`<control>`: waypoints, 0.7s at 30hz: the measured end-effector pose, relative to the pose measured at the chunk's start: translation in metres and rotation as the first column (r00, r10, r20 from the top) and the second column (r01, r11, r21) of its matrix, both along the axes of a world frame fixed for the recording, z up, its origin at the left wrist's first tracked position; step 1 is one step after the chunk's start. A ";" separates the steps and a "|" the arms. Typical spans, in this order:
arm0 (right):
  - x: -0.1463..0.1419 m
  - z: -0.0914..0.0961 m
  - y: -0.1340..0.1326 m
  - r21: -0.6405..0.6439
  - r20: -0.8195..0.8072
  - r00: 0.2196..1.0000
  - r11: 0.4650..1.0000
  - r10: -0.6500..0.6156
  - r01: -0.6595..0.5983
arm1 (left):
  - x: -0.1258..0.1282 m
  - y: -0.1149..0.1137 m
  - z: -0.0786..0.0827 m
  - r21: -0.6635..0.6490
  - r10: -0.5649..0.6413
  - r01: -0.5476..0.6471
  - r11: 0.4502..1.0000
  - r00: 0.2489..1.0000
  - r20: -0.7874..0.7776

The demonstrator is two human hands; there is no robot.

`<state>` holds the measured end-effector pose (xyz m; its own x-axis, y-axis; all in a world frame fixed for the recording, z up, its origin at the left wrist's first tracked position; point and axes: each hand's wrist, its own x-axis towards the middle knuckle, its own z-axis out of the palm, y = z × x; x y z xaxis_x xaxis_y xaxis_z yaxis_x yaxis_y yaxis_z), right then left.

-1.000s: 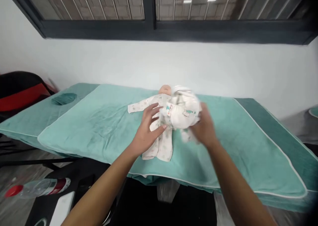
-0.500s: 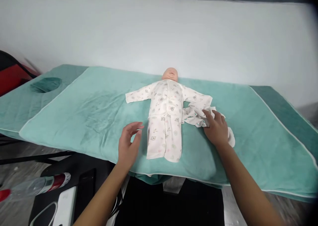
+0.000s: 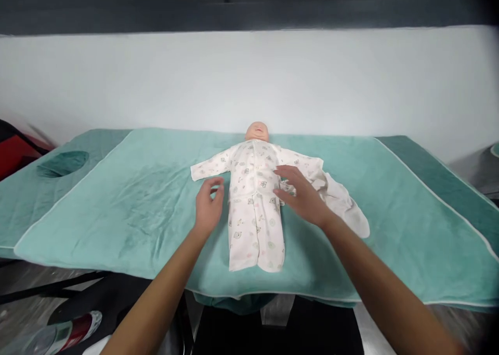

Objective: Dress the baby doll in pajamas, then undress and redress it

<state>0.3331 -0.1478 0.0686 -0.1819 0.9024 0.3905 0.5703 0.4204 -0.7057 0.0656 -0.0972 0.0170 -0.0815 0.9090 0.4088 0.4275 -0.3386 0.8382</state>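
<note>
A baby doll [image 3: 257, 131] lies on its back on the green padded bed, its head toward the wall. It is dressed in a white printed top [image 3: 255, 165] with sleeves spread wide and matching trousers [image 3: 249, 235]. My left hand [image 3: 209, 201] hovers beside the doll's waist on the left, fingers curved and apart, holding nothing. On the other side my right hand [image 3: 300, 191] is at the edge of the top, thumb and fingers spread, with nothing between them. A crumpled white cloth [image 3: 345, 204] lies to the right, partly hidden behind my right hand and forearm.
The green bed cover [image 3: 156, 188] stretches to both sides, with a face hole [image 3: 63, 163] at the left end. A white wall [image 3: 249, 79] stands behind it. At lower left, a plastic bottle [image 3: 74, 331] lies on a black chair [image 3: 111, 292].
My right hand has let go of the crumpled cloth and moved left to the doll's side. My left hand stays by the doll's waist. The view has tilted up a little.
</note>
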 end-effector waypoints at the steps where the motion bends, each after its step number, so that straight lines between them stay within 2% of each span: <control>1: -0.016 0.000 0.017 -0.033 -0.128 0.991 0.999 -0.029 0.025 | 0.010 0.021 0.009 0.043 -0.027 0.027 0.999 1.000 0.000; 3: -0.042 -0.002 0.056 -0.092 -0.302 0.946 0.992 -0.114 0.090 | 0.032 0.063 0.026 0.122 -0.053 0.050 0.991 0.998 0.023; 4: -0.051 -0.003 0.077 -0.085 -0.334 0.931 0.988 -0.147 0.125 | 0.043 0.083 0.033 0.148 -0.056 0.051 0.988 0.998 0.030; 7: -0.061 -0.007 0.134 -0.029 -0.204 0.948 0.969 -0.245 0.244 | 0.069 0.131 0.041 0.089 -0.095 0.094 0.992 0.995 0.016; 9: -0.059 -0.009 0.157 -0.064 -0.053 0.948 0.949 -0.313 0.309 | 0.080 0.148 0.037 0.013 -0.102 0.101 0.995 0.995 0.025; 11: -0.053 -0.009 0.168 -0.145 0.053 0.946 0.935 -0.319 0.323 | 0.086 0.153 0.029 -0.016 -0.091 0.091 0.996 0.995 0.031; 14: -0.047 -0.010 0.171 -0.200 0.104 0.950 0.929 -0.295 0.310 | 0.088 0.150 0.022 0.006 -0.112 0.112 0.994 0.994 -0.018; 21: -0.042 -0.016 0.177 -0.111 0.060 0.942 0.935 -0.330 0.335 | 0.088 0.149 0.024 0.034 -0.155 0.158 0.987 0.986 -0.063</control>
<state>0.2908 0.0292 0.0525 0.1236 0.9532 0.2758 0.6921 0.1164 -0.7124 0.1531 0.0522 0.0406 0.0862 0.8921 0.4435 0.4159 -0.4368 0.7977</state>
